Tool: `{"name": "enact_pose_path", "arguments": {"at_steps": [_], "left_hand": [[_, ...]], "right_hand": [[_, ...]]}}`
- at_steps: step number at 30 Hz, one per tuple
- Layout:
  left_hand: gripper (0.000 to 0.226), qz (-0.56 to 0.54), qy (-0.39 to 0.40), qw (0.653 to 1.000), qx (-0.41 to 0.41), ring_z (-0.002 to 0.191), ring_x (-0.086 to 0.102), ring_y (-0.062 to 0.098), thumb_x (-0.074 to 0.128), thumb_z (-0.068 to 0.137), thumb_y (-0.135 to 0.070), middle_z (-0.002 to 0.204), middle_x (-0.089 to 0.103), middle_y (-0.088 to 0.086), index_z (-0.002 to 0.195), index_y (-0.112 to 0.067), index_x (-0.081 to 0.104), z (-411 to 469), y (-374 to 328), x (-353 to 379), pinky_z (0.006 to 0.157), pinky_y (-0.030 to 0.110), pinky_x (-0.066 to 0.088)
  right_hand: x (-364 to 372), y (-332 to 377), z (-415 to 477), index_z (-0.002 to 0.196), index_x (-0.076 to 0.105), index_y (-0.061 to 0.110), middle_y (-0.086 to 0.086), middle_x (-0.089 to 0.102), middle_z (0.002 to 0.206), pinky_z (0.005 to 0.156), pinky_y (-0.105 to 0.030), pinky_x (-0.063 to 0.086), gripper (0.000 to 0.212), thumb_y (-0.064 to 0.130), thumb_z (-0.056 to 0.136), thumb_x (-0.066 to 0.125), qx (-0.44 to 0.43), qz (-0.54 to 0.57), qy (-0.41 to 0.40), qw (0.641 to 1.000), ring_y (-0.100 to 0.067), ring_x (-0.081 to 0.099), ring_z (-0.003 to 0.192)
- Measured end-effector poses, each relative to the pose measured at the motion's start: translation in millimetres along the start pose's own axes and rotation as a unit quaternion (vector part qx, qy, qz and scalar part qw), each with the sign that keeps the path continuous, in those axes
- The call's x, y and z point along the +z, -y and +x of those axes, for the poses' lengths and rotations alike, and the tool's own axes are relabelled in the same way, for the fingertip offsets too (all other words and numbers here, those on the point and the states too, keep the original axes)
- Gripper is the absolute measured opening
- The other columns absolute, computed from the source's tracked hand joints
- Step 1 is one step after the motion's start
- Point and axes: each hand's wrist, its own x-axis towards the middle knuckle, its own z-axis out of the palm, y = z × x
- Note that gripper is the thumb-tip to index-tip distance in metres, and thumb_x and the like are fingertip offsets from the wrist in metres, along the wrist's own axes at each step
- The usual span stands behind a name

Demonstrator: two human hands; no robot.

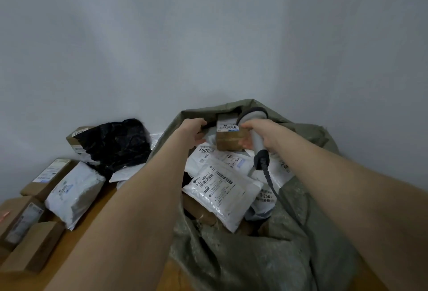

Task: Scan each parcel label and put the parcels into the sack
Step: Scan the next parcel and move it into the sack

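A small brown cardboard box (228, 139) with a white barcode label stands upright at the far side of the open grey-green sack (234, 258). My right hand (262, 134) grips the handle of a grey barcode scanner (253, 117), and its fingertips touch the box's right side. The scanner head sits just behind the box's top right corner. My left hand (193, 132) is cupped just left of the box with thumb and fingers spread, a small gap between them. Several white labelled mailers (222, 190) lie in the sack below.
On the wooden table (102, 209) left of the sack lie several brown boxes (45, 179), a white mailer (75, 192) and a crumpled black bag (118, 142). The scanner's dark coiled cable (275, 188) runs down over the sack's right side. A plain grey wall stands behind.
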Motion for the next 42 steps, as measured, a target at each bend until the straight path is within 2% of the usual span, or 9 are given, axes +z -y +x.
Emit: {"name": "enact_pose_path", "arguments": {"at_steps": [2,5,7,9,15,22,25,35,42], "left_hand": [[0.003,-0.012,-0.029,0.999,0.011,0.069,0.051,0.017,0.049,0.093,-0.01,0.083,0.052,0.006,0.091,-0.009,0.05,-23,2,-6,0.071,0.031,0.048],[0.021,-0.023,-0.068,0.997,0.028,0.06,0.045,0.015,0.047,0.095,-0.006,0.074,0.044,0.003,0.075,-0.013,0.044,-63,11,-22,0.052,0.026,0.046],[0.022,-0.041,-0.098,0.994,0.029,0.054,0.04,0.014,0.046,0.095,-0.006,0.07,0.041,0.003,0.074,-0.012,0.044,-89,24,-38,0.04,0.023,0.043],[0.01,-0.038,-0.139,0.989,0.019,0.059,0.045,0.017,0.047,0.095,-0.005,0.076,0.046,0.005,0.086,-0.006,0.052,-115,39,-56,0.048,0.025,0.049],[0.01,-0.009,-0.224,0.975,-0.011,0.077,0.056,0.02,0.049,0.095,-0.006,0.089,0.055,0.01,0.103,-0.003,0.054,-185,99,-108,0.059,0.03,0.053],[0.018,-0.03,-0.287,0.955,-0.064,0.097,0.056,0.024,0.045,0.098,-0.005,0.108,0.055,0.014,0.113,-0.003,0.055,-232,149,-174,0.076,0.034,0.052],[0.023,-0.035,-0.303,0.949,-0.076,0.097,0.057,0.023,0.046,0.098,-0.007,0.112,0.057,0.013,0.119,-0.002,0.055,-235,161,-193,0.074,0.034,0.053],[0.021,-0.032,-0.274,0.948,-0.16,0.094,0.057,0.022,0.047,0.098,-0.008,0.106,0.056,0.011,0.115,-0.004,0.058,-153,214,-314,0.073,0.034,0.053],[0.041,0.026,-0.138,0.973,-0.185,0.113,0.051,0.021,0.055,0.095,-0.011,0.132,0.05,0.009,0.135,-0.008,0.048,-59,254,-365,0.083,0.035,0.051]], "right_hand": [[4,-1,-21,0.119,0.053,-0.003,-0.023,0.064,0.111,0.056,-0.036,0.059,0.029,0.017,0.098,0.059,0.004,-0.007,0.037,0.999,-0.034,0.07,0.086],[12,-6,-53,0.095,0.053,-0.003,-0.021,0.066,0.099,0.047,-0.032,0.057,0.017,0.013,0.097,0.059,0.001,0.022,0.064,0.998,-0.025,0.068,0.049],[21,-15,-71,0.108,0.055,-0.003,-0.018,0.065,0.108,0.043,-0.028,0.056,0.022,0.014,0.096,0.061,0.009,0.029,0.081,0.996,-0.023,0.066,0.044],[32,-30,-85,0.121,0.051,-0.002,-0.013,0.062,0.101,0.045,-0.027,0.057,0.035,0.017,0.094,0.063,0.023,0.022,0.09,0.995,-0.022,0.067,0.045],[76,-68,-137,0.101,0.056,-0.002,-0.013,0.063,0.082,0.052,-0.025,0.058,0.03,0.026,0.095,0.065,0.099,0.08,0.162,0.979,-0.021,0.067,0.049],[162,-116,-161,0.092,0.052,0.001,-0.011,0.064,0.097,0.034,-0.017,0.044,0.023,0.023,0.096,0.06,0.103,0.026,0.216,0.971,-0.016,0.06,0.047],[190,-135,-163,0.111,0.053,0.002,-0.012,0.064,0.082,0.039,-0.021,0.045,0.027,0.023,0.096,0.062,0.081,0.006,0.222,0.972,-0.016,0.062,0.059],[327,-189,-93,0.125,0.049,0.001,-0.013,0.061,0.077,0.06,-0.028,0.05,0.03,0.009,0.096,0.056,0.106,-0.021,0.132,0.985,-0.017,0.058,0.063],[396,-217,-6,0.121,0.053,0.001,-0.017,0.06,0.108,0.089,-0.043,0.055,0.04,0.011,0.086,0.07,0.132,-0.033,-0.042,0.99,-0.031,0.062,0.096]]}}
